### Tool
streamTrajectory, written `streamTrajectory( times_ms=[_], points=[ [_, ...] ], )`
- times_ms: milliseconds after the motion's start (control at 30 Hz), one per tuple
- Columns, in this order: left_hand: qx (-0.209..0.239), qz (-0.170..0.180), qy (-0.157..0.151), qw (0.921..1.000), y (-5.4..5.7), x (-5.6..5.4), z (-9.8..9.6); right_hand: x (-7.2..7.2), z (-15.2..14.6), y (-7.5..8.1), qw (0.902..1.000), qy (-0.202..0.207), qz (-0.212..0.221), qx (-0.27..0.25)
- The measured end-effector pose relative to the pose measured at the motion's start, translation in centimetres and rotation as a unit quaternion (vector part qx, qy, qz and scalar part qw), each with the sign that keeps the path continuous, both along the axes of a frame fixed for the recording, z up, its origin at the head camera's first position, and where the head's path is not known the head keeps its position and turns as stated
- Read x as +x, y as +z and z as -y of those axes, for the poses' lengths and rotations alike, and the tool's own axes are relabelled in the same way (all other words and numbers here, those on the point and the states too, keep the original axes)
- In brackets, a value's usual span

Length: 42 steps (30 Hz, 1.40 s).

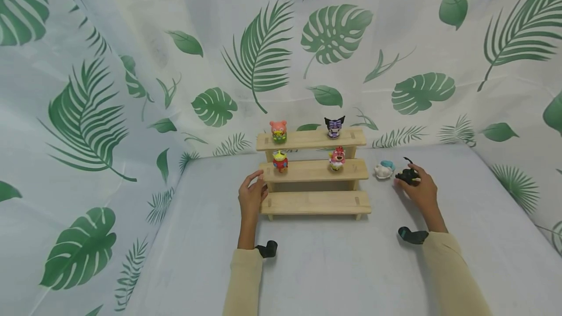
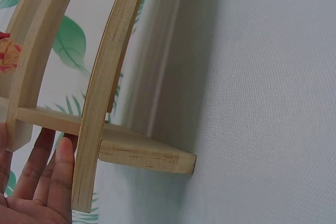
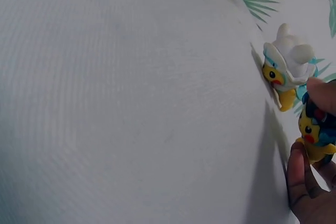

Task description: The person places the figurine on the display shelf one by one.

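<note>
A three-step wooden display shelf [image 1: 316,200] stands on the white cloth. At its left end my left hand [image 1: 251,194] touches the side with fairly straight fingers; in the left wrist view, fingertips [image 2: 64,153] lie against the side support and step ends. To the right of the shelf, my right hand [image 1: 422,193] pinches a black figurine [image 1: 407,176] between thumb and fingers. Its yellow face with a red cheek shows in the right wrist view. Just left of it is a white-and-blue figurine [image 1: 383,171], yellow-faced too, on the cloth.
On the top step stand a pink-eared figurine [image 1: 278,132] and a black-and-purple figurine [image 1: 334,128]. The middle step bears a red-and-yellow figurine [image 1: 280,162] and a pink bear figurine [image 1: 337,159]. Leaf-printed sheeting [image 1: 259,52] rises behind and at the sides.
</note>
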<state>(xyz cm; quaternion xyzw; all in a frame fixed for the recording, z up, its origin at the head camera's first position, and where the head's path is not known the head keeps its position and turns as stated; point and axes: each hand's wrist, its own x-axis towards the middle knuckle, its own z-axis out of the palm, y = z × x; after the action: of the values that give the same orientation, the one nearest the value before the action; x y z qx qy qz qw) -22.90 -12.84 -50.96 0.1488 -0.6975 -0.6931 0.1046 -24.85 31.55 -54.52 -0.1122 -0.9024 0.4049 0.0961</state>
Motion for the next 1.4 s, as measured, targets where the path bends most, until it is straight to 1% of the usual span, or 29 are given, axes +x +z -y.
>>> streamTrajectory(
  times_ms=[100,167,267,333,367,433,467,500,600,667,700,800,833,933,1000,1100,1133,1167,1200,1233,1300,1333,1367,1400],
  points=[
    [0.001,0.003,-0.001,1.0000,0.0,0.0,0.0,0.2,0.0,0.1,0.9999,-0.006,0.003,-0.015],
    [0.004,0.005,-0.002,1.0000,0.0,0.0,0.0,0.3,0.0,0.2,0.9994,-0.009,0.001,-0.034],
    [0.006,0.007,-0.003,1.0000,-0.1,0.0,0.0,0.6,0.0,0.4,0.9953,-0.006,-0.009,-0.096],
    [0.008,0.008,-0.002,0.9999,-0.1,-0.1,0.0,0.7,0.1,0.5,0.9887,-0.007,-0.010,-0.150],
    [0.008,0.007,-0.001,0.9999,-0.1,-0.1,0.0,0.7,0.1,0.5,0.9831,-0.009,-0.008,-0.183],
    [0.009,0.004,-0.001,1.0000,-0.1,0.0,0.0,0.8,0.0,0.6,0.9729,-0.020,-0.006,-0.230],
    [0.010,0.005,-0.004,0.9999,0.4,0.2,-0.1,0.9,0.0,0.7,0.9670,-0.029,-0.006,-0.253],
    [0.010,0.005,-0.006,0.9999,0.5,0.2,-0.1,1.0,0.0,0.8,0.9599,-0.033,-0.007,-0.278],
    [0.013,0.002,-0.012,0.9998,0.6,0.3,-0.1,1.4,-0.1,1.0,0.9355,-0.042,-0.021,-0.350],
    [0.012,0.005,-0.012,0.9999,0.6,0.3,0.0,1.7,-0.2,1.2,0.9159,-0.038,-0.031,-0.398],
    [0.010,0.003,-0.009,0.9999,0.2,0.1,0.0,1.9,-0.2,1.2,0.9083,-0.033,-0.032,-0.416],
    [0.008,0.004,-0.003,1.0000,0.1,0.1,0.0,2.4,-0.2,1.4,0.8876,-0.030,-0.026,-0.459],
    [0.007,0.005,-0.002,1.0000,0.1,0.1,0.0,2.5,-0.2,1.5,0.8818,-0.028,-0.022,-0.470],
    [0.010,0.003,0.001,0.9999,0.0,0.0,0.0,3.1,-0.1,1.8,0.8691,-0.027,-0.011,-0.494],
    [0.011,0.002,0.003,0.9999,-0.1,0.0,0.0,3.6,0.1,2.2,0.8590,-0.018,-0.013,-0.512],
    [0.010,0.003,0.002,0.9999,-0.3,0.0,0.1,4.4,0.5,2.7,0.8523,0.012,-0.018,-0.523],
    [0.010,0.004,0.002,0.9999,-0.3,0.0,0.1,4.6,0.7,2.9,0.8556,0.026,-0.018,-0.517],
    [0.009,0.003,0.000,1.0000,-0.3,0.0,0.1,4.9,0.8,3.1,0.8616,0.040,-0.016,-0.506],
    [0.010,0.003,0.000,0.9999,-0.3,-0.1,0.1,5.1,1.1,3.3,0.8706,0.056,-0.013,-0.489],
    [0.010,0.002,0.000,1.0000,-0.3,-0.1,0.1,5.2,1.3,3.5,0.8820,0.071,-0.009,-0.466],
    [0.011,0.000,0.001,0.9999,-0.2,-0.1,0.1,5.5,1.8,3.9,0.9112,0.102,0.003,-0.399],
    [0.012,-0.002,0.001,0.9999,-0.2,0.0,0.1,5.6,2.1,4.0,0.9241,0.115,0.008,-0.364],
    [0.012,-0.003,0.001,0.9999,-0.1,0.0,0.1,5.6,2.4,4.1,0.9351,0.128,0.014,-0.330],
    [0.012,-0.004,0.001,0.9999,-0.1,0.0,0.0,5.7,2.8,4.3,0.9431,0.141,0.019,-0.300]
  ],
)
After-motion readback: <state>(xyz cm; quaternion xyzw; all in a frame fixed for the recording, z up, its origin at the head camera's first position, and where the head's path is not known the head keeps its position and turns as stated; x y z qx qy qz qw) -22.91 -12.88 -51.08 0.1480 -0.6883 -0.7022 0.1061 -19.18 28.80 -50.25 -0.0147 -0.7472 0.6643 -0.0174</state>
